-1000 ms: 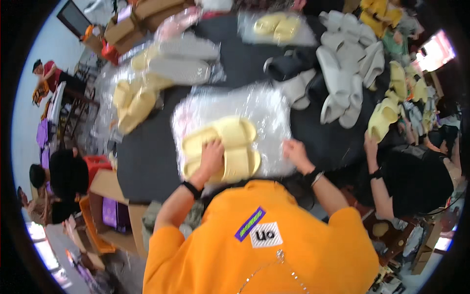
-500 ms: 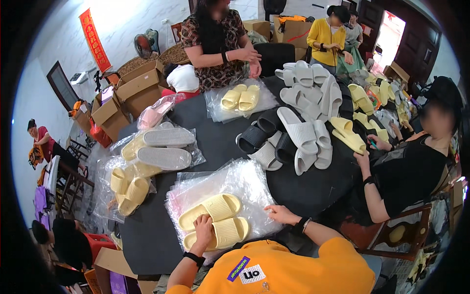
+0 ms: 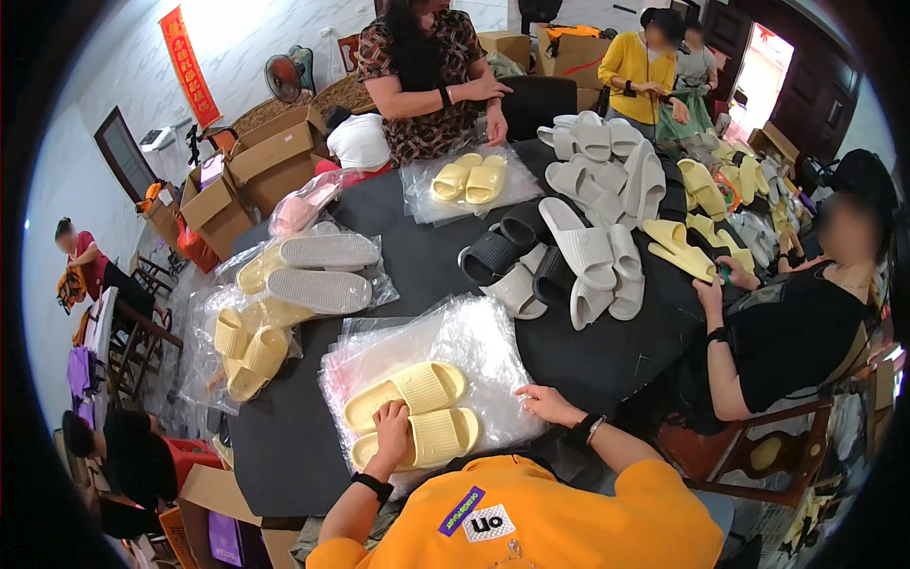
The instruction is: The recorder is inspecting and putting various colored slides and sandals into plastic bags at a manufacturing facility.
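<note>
A pair of pale yellow slippers lies side by side on a stack of clear plastic bags right in front of me. My left hand is on the pair, its fingers curled over the inner edges where the two slippers meet. At the right edge of the stack, my right hand pinches the plastic of a bag between thumb and fingers. The slippers rest on top of the plastic, toes to the right. Fingertips of my left hand are partly hidden among the slippers.
Bagged yellow and grey slippers lie left on the black table. Loose grey slippers and black ones are heaped right of centre. A co-worker at the right handles a yellow slipper; another person stands opposite.
My hands stay nearly where they were, on the slippers and at the bag's edge. The person opposite has moved one hand up along the other arm. The view has shifted slightly.
</note>
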Action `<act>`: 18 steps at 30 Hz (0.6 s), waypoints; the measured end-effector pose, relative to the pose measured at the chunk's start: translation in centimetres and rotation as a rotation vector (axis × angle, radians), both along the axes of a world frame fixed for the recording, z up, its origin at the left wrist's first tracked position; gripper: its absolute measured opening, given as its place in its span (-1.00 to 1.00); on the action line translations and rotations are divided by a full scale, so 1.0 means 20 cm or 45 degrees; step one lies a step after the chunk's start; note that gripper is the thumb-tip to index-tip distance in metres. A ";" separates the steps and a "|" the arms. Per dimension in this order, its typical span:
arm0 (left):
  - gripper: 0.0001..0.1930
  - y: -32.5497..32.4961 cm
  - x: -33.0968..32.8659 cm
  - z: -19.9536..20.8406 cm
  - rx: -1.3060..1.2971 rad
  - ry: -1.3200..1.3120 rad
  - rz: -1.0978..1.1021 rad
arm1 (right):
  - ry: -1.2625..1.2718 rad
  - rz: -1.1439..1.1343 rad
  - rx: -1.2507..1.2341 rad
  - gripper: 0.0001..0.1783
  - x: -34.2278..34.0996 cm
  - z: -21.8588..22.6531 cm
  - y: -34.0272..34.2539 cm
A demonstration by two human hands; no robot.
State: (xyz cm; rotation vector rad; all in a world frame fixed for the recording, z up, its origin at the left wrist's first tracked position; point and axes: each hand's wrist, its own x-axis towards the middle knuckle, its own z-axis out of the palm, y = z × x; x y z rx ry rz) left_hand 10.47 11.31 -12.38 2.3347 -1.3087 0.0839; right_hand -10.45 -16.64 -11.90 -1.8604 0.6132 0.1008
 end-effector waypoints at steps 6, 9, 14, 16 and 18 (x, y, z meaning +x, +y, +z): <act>-0.72 0.00 0.00 0.00 -0.028 0.017 -0.006 | 0.011 -0.016 -0.048 -0.63 0.00 0.00 0.02; -0.72 0.00 0.00 -0.01 -0.029 -0.002 0.016 | 0.037 0.000 -0.110 -0.64 0.00 0.01 0.03; -0.73 0.00 -0.01 0.00 -0.055 -0.007 0.013 | 0.065 0.007 -0.168 -0.65 0.01 0.00 0.04; -0.73 0.00 -0.01 0.00 -0.063 -0.014 0.014 | 0.050 -0.013 -0.167 -0.65 0.01 0.00 0.05; -0.73 0.00 -0.01 0.00 -0.072 -0.012 0.013 | 0.038 -0.033 -0.180 -0.65 0.00 -0.01 0.05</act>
